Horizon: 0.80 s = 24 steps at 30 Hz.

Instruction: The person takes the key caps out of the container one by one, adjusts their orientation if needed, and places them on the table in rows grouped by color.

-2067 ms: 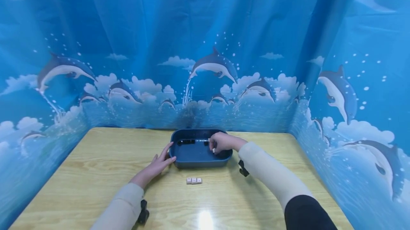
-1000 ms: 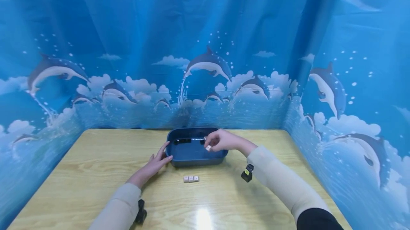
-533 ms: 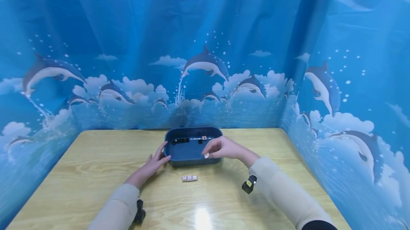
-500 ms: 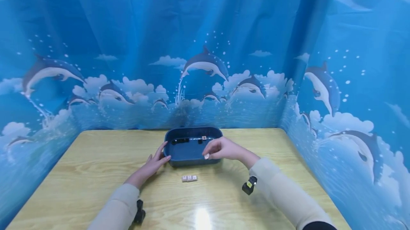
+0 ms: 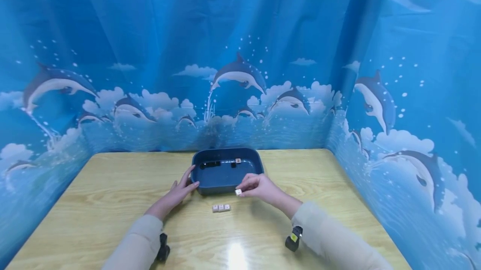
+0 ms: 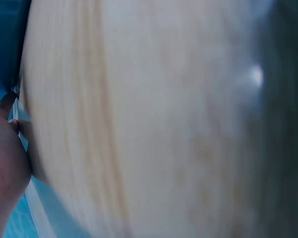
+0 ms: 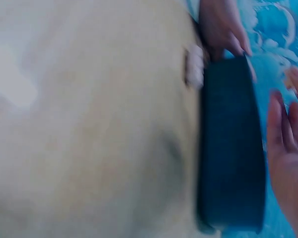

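My right hand (image 5: 263,189) pinches a small white cube (image 5: 238,192) with a dark mark, just in front of the blue tray (image 5: 225,189). My left hand (image 5: 178,195) touches the tray's left end with fairly straight fingers. A row of three white cubes (image 5: 221,208), each marked on top, lies on the table before the tray. Inside the tray are several black pieces (image 5: 209,165) and one white cube (image 5: 238,160). The right wrist view shows the tray's side (image 7: 233,148) and blurs the pinching fingers; the left wrist view shows mostly table.
The wooden table (image 5: 124,195) stands against a blue curtain (image 5: 180,94) printed with dolphins, which also runs along both sides. A black wrist camera (image 5: 293,238) hangs under the right sleeve, another (image 5: 163,247) under the left.
My right hand has lifted the white cube out of the tray and brought it over the front rim, toward the row. The left hand has stayed at the tray.
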Motion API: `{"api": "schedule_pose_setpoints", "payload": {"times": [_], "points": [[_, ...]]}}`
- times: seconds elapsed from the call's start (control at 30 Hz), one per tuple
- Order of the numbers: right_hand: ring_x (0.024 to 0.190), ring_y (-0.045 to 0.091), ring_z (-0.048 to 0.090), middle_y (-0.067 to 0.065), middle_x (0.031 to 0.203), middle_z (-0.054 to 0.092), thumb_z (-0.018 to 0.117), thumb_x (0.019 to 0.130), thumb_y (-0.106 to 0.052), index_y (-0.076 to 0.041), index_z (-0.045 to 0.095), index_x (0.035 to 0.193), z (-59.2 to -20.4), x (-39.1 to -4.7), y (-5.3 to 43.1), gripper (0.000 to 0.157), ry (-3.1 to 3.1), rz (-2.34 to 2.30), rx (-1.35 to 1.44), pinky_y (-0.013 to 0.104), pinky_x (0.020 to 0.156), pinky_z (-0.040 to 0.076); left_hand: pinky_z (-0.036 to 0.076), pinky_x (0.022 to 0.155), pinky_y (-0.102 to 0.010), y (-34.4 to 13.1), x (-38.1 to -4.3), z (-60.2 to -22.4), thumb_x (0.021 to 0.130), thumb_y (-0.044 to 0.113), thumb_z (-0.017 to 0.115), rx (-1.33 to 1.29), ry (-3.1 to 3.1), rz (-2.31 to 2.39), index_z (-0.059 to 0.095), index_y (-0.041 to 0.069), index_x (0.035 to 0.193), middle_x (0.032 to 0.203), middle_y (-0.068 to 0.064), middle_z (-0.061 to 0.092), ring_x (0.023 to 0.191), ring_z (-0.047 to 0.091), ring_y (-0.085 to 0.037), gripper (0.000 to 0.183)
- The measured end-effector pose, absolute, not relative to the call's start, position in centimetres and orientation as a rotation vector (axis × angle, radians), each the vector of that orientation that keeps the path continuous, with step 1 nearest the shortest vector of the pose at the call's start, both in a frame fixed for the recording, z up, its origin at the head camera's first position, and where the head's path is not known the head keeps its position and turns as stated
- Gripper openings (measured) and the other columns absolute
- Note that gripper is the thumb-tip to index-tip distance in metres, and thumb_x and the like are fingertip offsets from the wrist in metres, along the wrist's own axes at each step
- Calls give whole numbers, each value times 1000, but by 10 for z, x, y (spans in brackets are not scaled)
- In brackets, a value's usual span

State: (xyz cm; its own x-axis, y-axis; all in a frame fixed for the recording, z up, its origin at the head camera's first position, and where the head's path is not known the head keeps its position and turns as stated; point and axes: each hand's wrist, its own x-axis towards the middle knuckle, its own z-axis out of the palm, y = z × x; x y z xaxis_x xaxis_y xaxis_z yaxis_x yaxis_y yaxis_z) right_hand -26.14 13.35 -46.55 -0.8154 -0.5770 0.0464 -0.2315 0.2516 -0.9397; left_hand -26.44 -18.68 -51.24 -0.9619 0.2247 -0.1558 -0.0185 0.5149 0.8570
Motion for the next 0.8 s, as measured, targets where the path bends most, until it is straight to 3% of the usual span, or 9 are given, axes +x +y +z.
{"api": "schedule_pose_setpoints", "payload": {"times": [0.33, 0.57, 0.8], "points": [[77, 9, 61, 1, 90, 68, 79, 79, -2, 6, 72, 102, -489, -241, 123, 26, 2281, -1628, -633, 21, 67, 51, -19, 109, -60, -187, -266, -515, 102, 44, 46, 165, 2519, 1410, 1, 23, 158, 153, -31, 24, 143, 7, -48, 74], [70, 10, 58, 0, 85, 70, 80, 77, -3, -2, 76, 96, -505, -237, 115, 19, 2345, -1576, -462, 21, 56, 49, -20, 108, -60, -188, -265, -513, 101, 46, 46, 167, 2489, 1444, 0, 27, 158, 154, -29, 21, 143, -2, -48, 76], [73, 11, 59, 0, 82, 71, 83, 73, -4, -4, 76, 92, -516, -241, 110, 20, 2441, -1526, -438, 24, 64, 52, -20, 108, -60, -188, -263, -512, 102, 44, 46, 157, 2485, 1451, 0, 27, 158, 154, -29, 21, 142, -7, -49, 74]]}}
